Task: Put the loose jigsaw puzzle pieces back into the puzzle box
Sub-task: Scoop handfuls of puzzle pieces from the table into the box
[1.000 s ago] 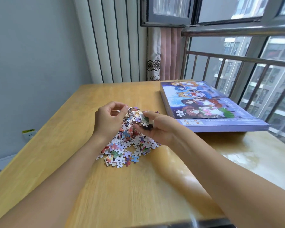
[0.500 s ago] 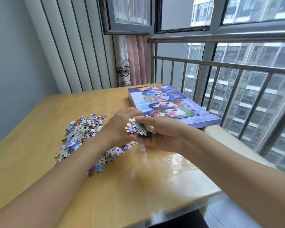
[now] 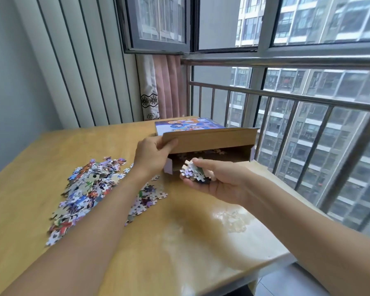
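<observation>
2 hands, pieces at box mouth

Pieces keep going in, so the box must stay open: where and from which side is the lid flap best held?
Grip the flap at its near-left corner, from the left, as the left hand does: thumb under, fingers over the thin edge. That leaves the mouth clear for the right hand with its handful of pieces.

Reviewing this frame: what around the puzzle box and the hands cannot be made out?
Head view only:
- How full the puzzle box is: the lifted flap and shadow hide its inside.
- Pieces under the left forearm: part of the loose pile is covered.
- Handful of pieces: the right hand hides how many.
- Left hand fingertips: behind the flap.
</observation>
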Tool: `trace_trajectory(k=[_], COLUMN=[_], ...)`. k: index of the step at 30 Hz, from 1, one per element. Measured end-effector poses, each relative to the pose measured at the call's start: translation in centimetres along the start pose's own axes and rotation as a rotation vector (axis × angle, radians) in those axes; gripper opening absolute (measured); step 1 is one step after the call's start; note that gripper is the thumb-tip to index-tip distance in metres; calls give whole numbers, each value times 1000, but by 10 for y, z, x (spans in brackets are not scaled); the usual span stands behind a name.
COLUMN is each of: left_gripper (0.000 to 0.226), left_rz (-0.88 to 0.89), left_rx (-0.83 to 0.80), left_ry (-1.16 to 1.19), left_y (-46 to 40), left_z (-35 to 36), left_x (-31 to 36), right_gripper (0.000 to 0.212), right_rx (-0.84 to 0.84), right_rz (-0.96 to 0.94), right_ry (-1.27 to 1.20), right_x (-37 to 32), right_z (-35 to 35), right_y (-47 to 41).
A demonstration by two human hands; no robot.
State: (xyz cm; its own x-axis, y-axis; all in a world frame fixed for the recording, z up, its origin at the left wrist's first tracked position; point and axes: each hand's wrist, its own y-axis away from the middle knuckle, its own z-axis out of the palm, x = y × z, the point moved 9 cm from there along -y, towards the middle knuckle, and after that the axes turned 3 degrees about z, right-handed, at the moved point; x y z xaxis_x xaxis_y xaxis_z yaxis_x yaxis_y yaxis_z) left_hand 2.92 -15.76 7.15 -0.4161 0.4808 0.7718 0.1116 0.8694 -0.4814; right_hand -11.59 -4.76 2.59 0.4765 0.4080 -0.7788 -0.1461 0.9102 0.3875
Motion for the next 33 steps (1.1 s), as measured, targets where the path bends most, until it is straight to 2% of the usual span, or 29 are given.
trace_trajectory(k=[2,7,13,18,20,22,24,26,28,30,33], left_gripper=[27,13,12,15,17,16,15,14,12,12,17], left_rz=[-1,-57,-105,-117,-129,-128,-127,-121,-122,-113,-91], left_rx=[24,57,9,-34,-54,-82,-83,-75,-71,-74,-81], left_ry=[23,88,179,269,275,279,277,283,287,285,278], left_y=[-5,-11,-25,-35,-36,-34,-31,-30,-29,-28,-26], left_z=[-6,-13,-17,-14,-13,-10,-10,-14,-17,-18,-17], left_x=[2,9,16,20,21,23,23,22,21,22,22], right_gripper=[18,21,14,34,33,37,43,46,38,27,9], right_rx=[69,198,250,311,322,312,294,253,246,301,441], right_rz=[5,-40,-94,-178,-202,-236,-250,-237,-244,-258,-282], right_ry=[-35,-90,-168,-495,-659,-710,-598,-373,-114,282,1065], right_x=[-7,-36,-65,-78,-75,-75,-76,-80,-83,-86,-92], right_z=[-14,-33,-20,-15,-12,-10,-13,-12,-17,-24,-32], right_y=[-11,-32,-39,-56,-61,-62,-65,-64,-58,-49,-41])
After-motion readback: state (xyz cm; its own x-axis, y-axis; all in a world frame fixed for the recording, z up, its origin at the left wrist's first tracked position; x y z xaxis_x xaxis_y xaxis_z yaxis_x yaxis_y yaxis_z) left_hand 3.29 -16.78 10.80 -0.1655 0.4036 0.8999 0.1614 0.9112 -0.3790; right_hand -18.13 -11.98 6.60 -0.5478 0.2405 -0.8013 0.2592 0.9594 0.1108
